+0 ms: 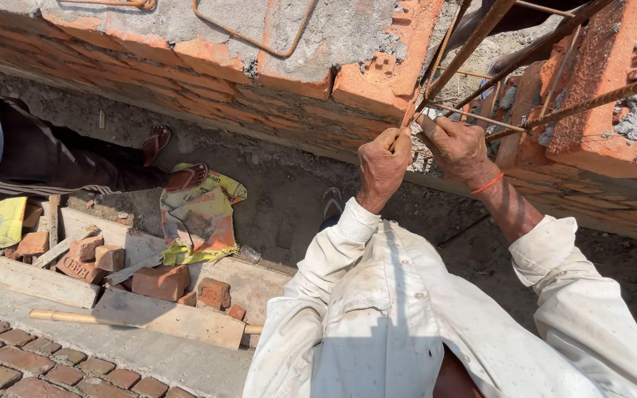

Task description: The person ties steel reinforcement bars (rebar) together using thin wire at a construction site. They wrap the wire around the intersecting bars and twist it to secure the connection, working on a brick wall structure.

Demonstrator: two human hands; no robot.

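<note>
1. The left hand (pixel 383 163) is closed in a fist around a thin tool or wire end just below the rebar joint (pixel 427 103); which of the two it is, I cannot tell.
2. The right hand (pixel 457 146) has its fingers curled, and the fingertips pinch at the same joint, where a stirrup (pixel 473 118) crosses the long bars (pixel 481 37).
3. The joint is in the gap between two parts of the brick wall (pixel 259 96), at the height of the wall top.
4. To do this step well, I think the tie must be pulled tight against both bars, with one hand steady while the other hand turns, so the crossing does not slip.
5. The bars are rusty brown with ribs; the stirrups are thinner and smoother.
6. The bricks are orange and rough, with grey mortar (pixel 318 44) on top, coarse and uneven.
7. Below lie loose bricks (pixel 160 280), wooden planks (pixel 171 317), a wooden handle (pixel 75 317) and a crumpled yellow bag (pixel 200 221).
8. Another person's sandalled feet (pixel 175 158) stand near the bag.
</note>
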